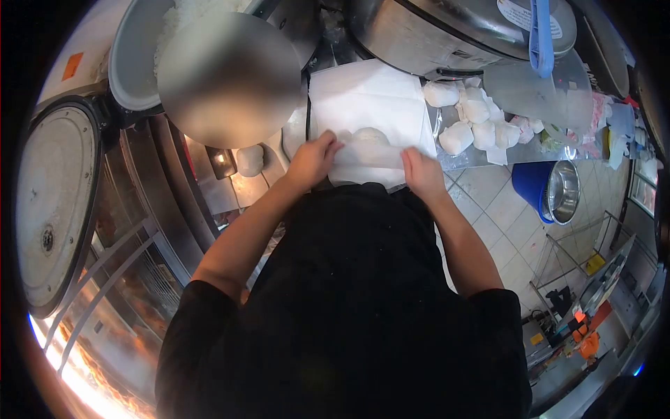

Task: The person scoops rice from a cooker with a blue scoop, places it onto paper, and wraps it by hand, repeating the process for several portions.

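I see both hands at the near edge of the steel counter (488, 159), working on a wide, thin white sheet (370, 98) spread flat there. One rounded, soft white lump (370, 136) sits under the sheet's near part, between the two hands. The left hand (314, 157) is curled, its fingers gripping the sheet just beside the lump. The right hand (421, 171) lies on the sheet's near right corner; I cannot tell whether it pinches the sheet or only presses it down.

As I judge it, the step is drawing the sheet snug over the lump. To do it well, I would keep even tension from both sides and smooth the sheet close around the lump so no creases or trapped air remain. The lump should also stay centred, so it does not slide towards the counter's edge.

Counting: one sheet and one lump in hand. Towards the right end of the counter I count about six wrapped white bundles (457, 137) touching one another, though the far ones blur together. One more pale lump (250, 159) sits at the left end. At the back stands one large steel cooker (447, 31) with one blue handle (541, 31).
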The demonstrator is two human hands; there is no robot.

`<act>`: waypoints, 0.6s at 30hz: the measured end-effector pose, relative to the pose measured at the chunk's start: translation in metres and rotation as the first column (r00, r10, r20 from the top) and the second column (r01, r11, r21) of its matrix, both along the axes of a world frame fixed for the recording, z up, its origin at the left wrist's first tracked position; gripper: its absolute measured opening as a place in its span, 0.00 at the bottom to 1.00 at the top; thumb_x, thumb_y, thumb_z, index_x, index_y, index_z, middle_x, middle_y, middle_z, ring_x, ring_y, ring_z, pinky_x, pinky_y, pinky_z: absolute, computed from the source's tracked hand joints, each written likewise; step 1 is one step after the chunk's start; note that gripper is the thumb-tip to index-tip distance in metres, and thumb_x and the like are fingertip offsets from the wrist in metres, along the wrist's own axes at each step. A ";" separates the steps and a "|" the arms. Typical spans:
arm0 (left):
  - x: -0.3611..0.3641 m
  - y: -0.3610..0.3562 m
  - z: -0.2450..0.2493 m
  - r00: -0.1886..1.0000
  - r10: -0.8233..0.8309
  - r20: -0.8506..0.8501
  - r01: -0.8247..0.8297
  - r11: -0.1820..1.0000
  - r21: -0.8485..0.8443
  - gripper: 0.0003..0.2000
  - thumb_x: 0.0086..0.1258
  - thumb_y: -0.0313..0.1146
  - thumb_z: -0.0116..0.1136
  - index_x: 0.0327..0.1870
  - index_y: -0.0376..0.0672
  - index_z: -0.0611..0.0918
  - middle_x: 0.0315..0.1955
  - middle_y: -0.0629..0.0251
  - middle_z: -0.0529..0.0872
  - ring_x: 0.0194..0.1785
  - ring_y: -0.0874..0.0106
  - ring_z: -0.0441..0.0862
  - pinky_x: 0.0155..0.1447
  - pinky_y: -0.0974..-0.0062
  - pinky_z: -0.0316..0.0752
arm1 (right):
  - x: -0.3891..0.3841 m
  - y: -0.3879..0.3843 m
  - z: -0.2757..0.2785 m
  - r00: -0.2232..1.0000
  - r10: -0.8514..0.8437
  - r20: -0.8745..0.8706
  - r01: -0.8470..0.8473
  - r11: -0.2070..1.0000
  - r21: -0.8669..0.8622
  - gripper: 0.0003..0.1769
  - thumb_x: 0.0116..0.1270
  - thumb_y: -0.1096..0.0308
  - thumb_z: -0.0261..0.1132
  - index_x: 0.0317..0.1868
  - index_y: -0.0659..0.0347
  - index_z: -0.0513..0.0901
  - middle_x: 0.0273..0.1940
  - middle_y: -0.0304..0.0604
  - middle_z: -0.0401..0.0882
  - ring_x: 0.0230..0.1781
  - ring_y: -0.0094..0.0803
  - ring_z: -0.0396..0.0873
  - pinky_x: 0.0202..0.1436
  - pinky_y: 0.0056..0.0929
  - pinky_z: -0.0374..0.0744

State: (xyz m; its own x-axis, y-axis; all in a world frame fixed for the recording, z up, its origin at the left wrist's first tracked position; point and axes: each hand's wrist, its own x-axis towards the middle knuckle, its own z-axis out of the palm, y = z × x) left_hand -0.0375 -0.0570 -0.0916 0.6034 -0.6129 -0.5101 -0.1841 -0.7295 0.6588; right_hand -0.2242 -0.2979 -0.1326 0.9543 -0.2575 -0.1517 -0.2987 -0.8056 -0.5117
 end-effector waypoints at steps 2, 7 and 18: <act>0.006 -0.016 -0.018 0.997 0.015 0.074 -0.018 0.999 0.029 0.12 0.82 0.39 0.61 0.48 0.37 0.82 0.38 0.46 0.90 0.47 0.42 0.89 0.53 0.47 0.82 | 0.027 0.003 -0.001 0.999 -0.044 -0.012 0.043 0.996 -0.084 0.13 0.81 0.59 0.64 0.38 0.58 0.80 0.34 0.48 0.88 0.33 0.50 0.89 0.38 0.52 0.85; 0.010 -0.045 -0.023 0.979 -0.077 0.187 0.022 0.960 0.281 0.16 0.80 0.44 0.63 0.51 0.38 0.83 0.38 0.48 0.92 0.47 0.44 0.90 0.53 0.47 0.82 | 0.050 0.015 0.018 0.973 -0.013 -0.230 -0.055 0.957 -0.286 0.12 0.77 0.56 0.67 0.47 0.55 0.85 0.43 0.45 0.89 0.51 0.44 0.88 0.52 0.51 0.84; 0.062 -0.066 -0.047 0.646 -0.214 0.732 0.365 0.930 -0.051 0.20 0.67 0.30 0.71 0.59 0.43 0.80 0.57 0.54 0.84 0.66 0.49 0.79 0.70 0.51 0.73 | 0.123 -0.045 -0.005 0.952 0.285 0.115 -0.223 0.898 -0.379 0.27 0.69 0.66 0.70 0.68 0.58 0.81 0.66 0.46 0.81 0.68 0.46 0.77 0.71 0.48 0.75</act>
State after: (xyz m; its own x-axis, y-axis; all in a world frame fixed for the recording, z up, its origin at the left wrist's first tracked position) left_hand 0.0250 -0.1227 -0.1391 0.5081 -0.8519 0.1267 -0.8266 -0.4410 0.3495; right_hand -0.1009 -0.3433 -0.1375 0.9976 -0.0101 0.0680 0.0036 -0.9801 -0.1985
